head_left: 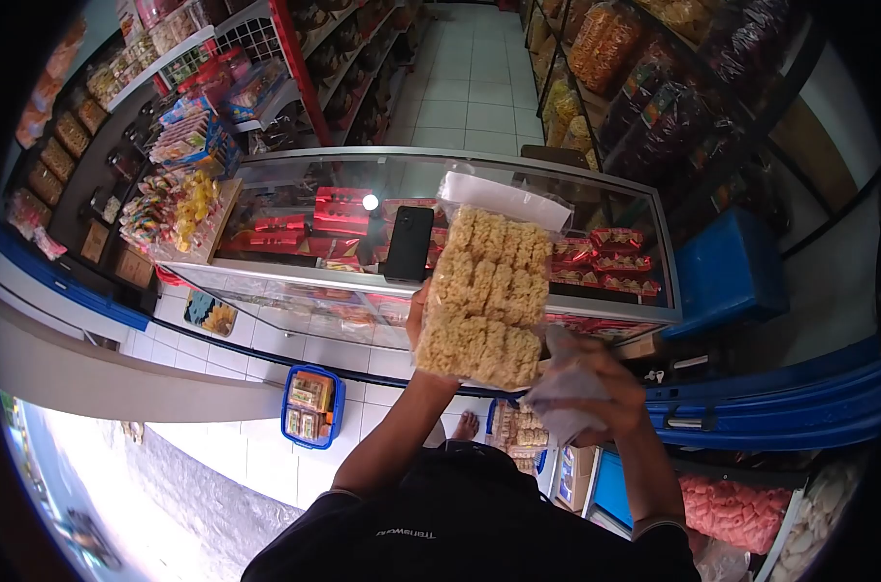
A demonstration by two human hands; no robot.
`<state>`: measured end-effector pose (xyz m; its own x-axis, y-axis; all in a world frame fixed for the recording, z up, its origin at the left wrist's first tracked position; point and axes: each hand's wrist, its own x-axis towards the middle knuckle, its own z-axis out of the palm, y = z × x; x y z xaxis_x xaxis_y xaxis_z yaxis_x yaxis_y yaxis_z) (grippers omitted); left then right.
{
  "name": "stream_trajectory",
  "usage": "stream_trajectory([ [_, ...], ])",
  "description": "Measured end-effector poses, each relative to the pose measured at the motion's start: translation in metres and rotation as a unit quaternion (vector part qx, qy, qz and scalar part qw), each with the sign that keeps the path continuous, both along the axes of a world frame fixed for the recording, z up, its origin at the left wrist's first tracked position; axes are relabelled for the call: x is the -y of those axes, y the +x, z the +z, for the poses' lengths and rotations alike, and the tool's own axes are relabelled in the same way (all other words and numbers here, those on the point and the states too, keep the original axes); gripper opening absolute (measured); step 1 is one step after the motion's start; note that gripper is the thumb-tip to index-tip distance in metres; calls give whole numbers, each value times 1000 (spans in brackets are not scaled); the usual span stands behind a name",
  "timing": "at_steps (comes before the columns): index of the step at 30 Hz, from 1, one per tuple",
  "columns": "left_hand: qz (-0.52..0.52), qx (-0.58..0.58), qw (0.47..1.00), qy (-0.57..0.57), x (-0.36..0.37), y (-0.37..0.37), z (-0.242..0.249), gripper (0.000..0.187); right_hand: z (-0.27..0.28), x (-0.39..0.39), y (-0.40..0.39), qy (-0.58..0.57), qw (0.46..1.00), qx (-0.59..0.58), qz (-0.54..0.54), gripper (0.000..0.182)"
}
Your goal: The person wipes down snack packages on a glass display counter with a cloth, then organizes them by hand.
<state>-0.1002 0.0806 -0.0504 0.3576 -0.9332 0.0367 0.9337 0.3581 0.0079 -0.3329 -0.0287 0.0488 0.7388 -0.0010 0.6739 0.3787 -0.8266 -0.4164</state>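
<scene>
A shop aisle with snack-lined shelves runs behind a glass display counter (596, 291), in which red boxes are laid out. A clear packet of pale crackers (484, 296) is held up over the counter, gripped from behind by the left hand (418, 315), probably for inspection. The right hand (596, 388) is clenched round a crumpled plastic bag (562, 388). Packets fill a blue basket (311, 405) on the floor.

Glass counter (266, 267): black phone (408, 242) on top; floor: blue basket (311, 407).
</scene>
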Motion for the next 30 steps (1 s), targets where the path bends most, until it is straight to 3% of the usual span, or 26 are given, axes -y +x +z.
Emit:
stream_trajectory([
  [2, 29, 14, 999, 19, -4, -5, 1, 66, 10, 3, 15, 45, 996, -7, -70, 28],
  [5, -25, 25, 999, -22, -15, -15, -2, 69, 27, -7, 44, 97, 965, -49, -238, 40],
  [8, -40, 23, 999, 19, -21, -24, 1, 73, 22, -12, 64, 138, 956, -104, -238, 51],
  [10, -35, 15, 999, 20, -23, -26, -1, 77, 17, -15, 64, 66, 965, -125, -223, 54],
  [11, -18, 67, 997, 33, -24, -24, -8, 79, 14, -17, 64, 32, 967, -136, -214, 56],
  [14, 6, 201, 979, 37, -27, -15, -21, 89, 10, -24, 58, 130, 966, -140, -173, 58],
  [15, -3, 183, 982, 39, -27, -16, -19, 90, 9, -28, 55, 169, 961, -140, -165, 58],
  [22, -9, 75, 994, 75, -19, -34, 6, 88, 11, -47, 42, 90, 969, -160, -165, 59],
  [26, -125, -121, 982, -74, -21, -23, -7, 90, -2, -62, 25, 99, 972, -178, -119, 56],
  [30, -28, 47, 998, 24, -20, -19, -13, 93, -12, -68, 12, 158, 973, -139, -96, 53],
])
